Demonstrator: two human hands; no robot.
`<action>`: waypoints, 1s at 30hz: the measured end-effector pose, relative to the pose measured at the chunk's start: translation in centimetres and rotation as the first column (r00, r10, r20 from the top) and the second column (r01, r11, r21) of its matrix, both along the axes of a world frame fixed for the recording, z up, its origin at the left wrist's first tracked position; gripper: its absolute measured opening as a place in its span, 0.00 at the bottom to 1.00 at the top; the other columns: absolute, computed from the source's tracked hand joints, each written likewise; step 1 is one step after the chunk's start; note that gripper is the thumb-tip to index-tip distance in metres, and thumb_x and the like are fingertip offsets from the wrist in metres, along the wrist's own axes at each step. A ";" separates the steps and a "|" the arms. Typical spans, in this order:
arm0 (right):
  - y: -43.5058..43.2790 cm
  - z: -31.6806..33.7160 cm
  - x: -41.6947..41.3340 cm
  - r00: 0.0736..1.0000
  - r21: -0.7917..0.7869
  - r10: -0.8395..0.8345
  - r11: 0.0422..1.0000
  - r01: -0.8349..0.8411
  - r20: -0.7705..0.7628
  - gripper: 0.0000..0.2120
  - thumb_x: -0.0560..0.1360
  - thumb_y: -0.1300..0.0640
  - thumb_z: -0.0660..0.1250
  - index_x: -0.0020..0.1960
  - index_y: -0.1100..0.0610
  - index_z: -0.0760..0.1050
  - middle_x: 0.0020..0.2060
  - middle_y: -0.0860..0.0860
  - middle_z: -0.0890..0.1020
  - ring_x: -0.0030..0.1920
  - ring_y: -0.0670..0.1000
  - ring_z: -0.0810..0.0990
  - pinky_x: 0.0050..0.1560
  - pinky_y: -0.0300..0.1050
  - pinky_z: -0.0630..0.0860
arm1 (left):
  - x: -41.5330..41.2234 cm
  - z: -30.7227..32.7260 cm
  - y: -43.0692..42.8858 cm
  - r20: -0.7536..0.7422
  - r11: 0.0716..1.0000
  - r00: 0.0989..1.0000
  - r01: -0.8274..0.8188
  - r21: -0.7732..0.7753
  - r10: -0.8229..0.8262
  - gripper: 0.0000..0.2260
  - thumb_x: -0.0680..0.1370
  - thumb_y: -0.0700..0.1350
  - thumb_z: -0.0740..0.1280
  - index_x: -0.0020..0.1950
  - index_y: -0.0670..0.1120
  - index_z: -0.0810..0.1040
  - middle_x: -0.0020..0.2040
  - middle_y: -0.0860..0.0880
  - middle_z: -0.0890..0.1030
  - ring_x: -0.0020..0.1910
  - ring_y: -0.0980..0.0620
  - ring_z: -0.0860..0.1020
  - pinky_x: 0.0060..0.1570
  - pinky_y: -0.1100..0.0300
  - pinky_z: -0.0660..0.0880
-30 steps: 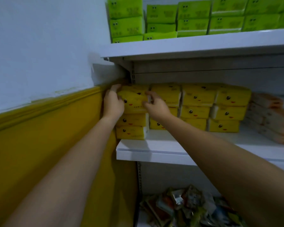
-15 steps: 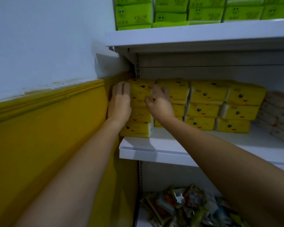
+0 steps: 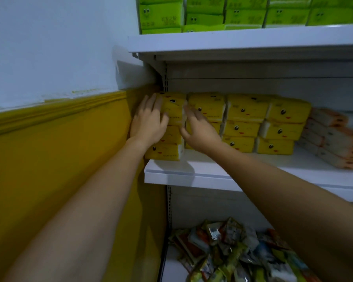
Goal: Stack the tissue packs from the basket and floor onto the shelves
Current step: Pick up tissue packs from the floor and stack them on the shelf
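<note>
1. Yellow tissue pack [image 3: 174, 107] tops the front-left column on the middle shelf [image 3: 212, 169], at 12 o'clock from the view's centre, close to the wall [image 3: 59, 159].
2. The left hand [image 3: 149, 123] lies flat with straight fingers and presses the pack's 9 o'clock side. It grips nothing.
3. The right hand [image 3: 200, 131] sets nearly straight fingers on the pack's white end at 3 o'clock, also unclenched. Both hands seem to be squaring the soft pack flush with its column.
4. More yellow packs [image 3: 247, 108] sit tight together toward 2 o'clock, likely so they prop each other up.
5. Green packs [image 3: 245, 15] fill the upper shelf at 1 o'clock, orange-and-white packs [image 3: 334, 139] lie at 3 o'clock, and snack packets [image 3: 232, 251] at 5 o'clock.
</note>
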State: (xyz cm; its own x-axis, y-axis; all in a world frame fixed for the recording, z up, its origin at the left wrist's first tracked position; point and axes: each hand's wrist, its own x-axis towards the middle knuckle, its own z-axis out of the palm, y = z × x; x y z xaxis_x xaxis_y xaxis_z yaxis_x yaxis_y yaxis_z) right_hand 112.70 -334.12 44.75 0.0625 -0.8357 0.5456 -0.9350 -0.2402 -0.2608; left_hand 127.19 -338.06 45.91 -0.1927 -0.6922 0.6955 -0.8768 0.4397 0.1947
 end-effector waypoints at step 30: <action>61.3 -21.6 -28.9 0.214 0.350 -0.963 0.146 0.925 -0.166 0.27 0.80 0.46 0.54 0.75 0.54 0.53 0.74 0.52 0.59 0.72 0.55 0.61 0.69 0.47 0.57 | -44.7 -18.9 44.1 0.378 0.125 -0.026 0.921 0.368 -0.925 0.26 0.79 0.48 0.58 0.76 0.45 0.57 0.76 0.48 0.58 0.75 0.48 0.56 0.72 0.51 0.53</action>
State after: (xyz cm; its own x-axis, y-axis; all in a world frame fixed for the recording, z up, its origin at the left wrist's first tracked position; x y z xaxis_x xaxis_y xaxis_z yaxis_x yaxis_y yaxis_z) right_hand 83.83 -272.86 23.17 -0.9307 -0.3066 0.1997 -0.3410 0.9247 -0.1696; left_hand 82.45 -293.98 27.03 -0.9026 0.3408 0.2629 0.3522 0.9359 -0.0042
